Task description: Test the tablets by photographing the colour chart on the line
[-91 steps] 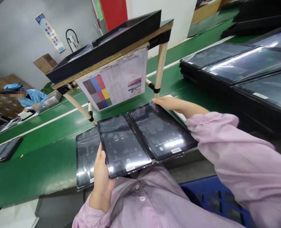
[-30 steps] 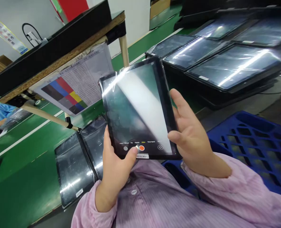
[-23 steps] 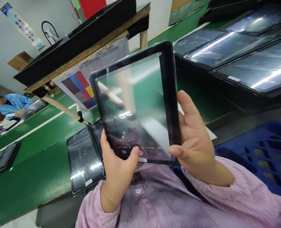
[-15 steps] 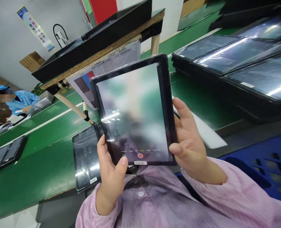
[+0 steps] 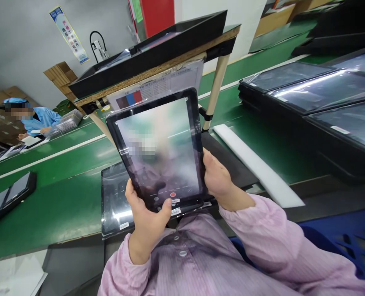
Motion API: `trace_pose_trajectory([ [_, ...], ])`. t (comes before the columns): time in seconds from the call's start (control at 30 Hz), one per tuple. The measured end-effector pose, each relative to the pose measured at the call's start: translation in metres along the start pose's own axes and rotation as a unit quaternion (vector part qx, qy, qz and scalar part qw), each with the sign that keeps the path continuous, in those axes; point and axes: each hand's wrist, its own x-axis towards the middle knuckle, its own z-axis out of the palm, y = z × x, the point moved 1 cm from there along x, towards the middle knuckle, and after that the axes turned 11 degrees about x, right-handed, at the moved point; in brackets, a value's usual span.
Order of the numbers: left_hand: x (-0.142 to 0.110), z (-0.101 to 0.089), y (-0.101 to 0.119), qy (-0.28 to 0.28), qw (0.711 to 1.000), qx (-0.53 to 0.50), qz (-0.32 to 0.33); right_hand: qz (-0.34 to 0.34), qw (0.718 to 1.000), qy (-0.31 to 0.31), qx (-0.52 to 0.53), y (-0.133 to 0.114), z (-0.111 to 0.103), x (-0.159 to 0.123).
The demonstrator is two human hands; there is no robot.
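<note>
A black-framed tablet is held up and tilted in front of my chest. Its lit screen shows a blurred picture with a red round button near the bottom. My left hand grips the lower left corner, thumb on the front near the bottom edge. On the right edge my right hand is closed, its fingers partly hidden behind the tablet. Behind and to the left, a second tablet in clear film lies on the green bench. A black mat shows beyond my right hand.
A white foam strip lies on the bench. Trays of film-covered tablets stack at right. A wooden shelf bears a black tray. A blue plastic basket stands at lower right. A person in blue works at far left.
The tablet has moved left and a little down, and its screen picture has changed. My right hand has shifted left with it, its thumb no longer over the lower right corner. The view has shifted.
</note>
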Motion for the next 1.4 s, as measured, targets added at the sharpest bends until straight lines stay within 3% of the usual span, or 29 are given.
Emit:
trace_pose_trajectory([
  [0.17, -0.005, 0.004, -0.009, 0.019, 0.993, 0.118, 0.009, 0.018, 1.000, 0.011, -0.012, 0.011, -0.003, 0.009],
  [0.5, -0.005, 0.013, -0.008, 0.040, 0.985, 0.170, -0.005, -0.004, 0.994, 0.061, -0.091, 0.019, -0.012, 0.012],
  [1.03, -0.008, 0.015, -0.014, 0.053, 0.985, 0.165, 0.018, 0.015, 0.998, -0.059, 0.022, 0.016, -0.008, 0.011],
  [1.13, -0.006, 0.011, -0.019, 0.056, 0.996, 0.074, 0.004, 0.011, 0.997, -0.071, 0.036, 0.014, -0.006, 0.011],
  [1.2, -0.001, 0.004, -0.022, 0.054, 0.996, -0.063, -0.030, 0.007, 0.996, -0.079, 0.036, 0.011, -0.005, 0.008],
  [1.3, 0.008, -0.008, -0.027, 0.013, 0.948, -0.286, -0.142, -0.022, 0.994, -0.105, 0.007, 0.000, 0.000, 0.001],
  [1.4, 0.011, -0.017, -0.028, -0.031, 0.891, -0.388, -0.234, -0.104, 0.981, -0.141, -0.085, -0.022, 0.004, -0.005],
])
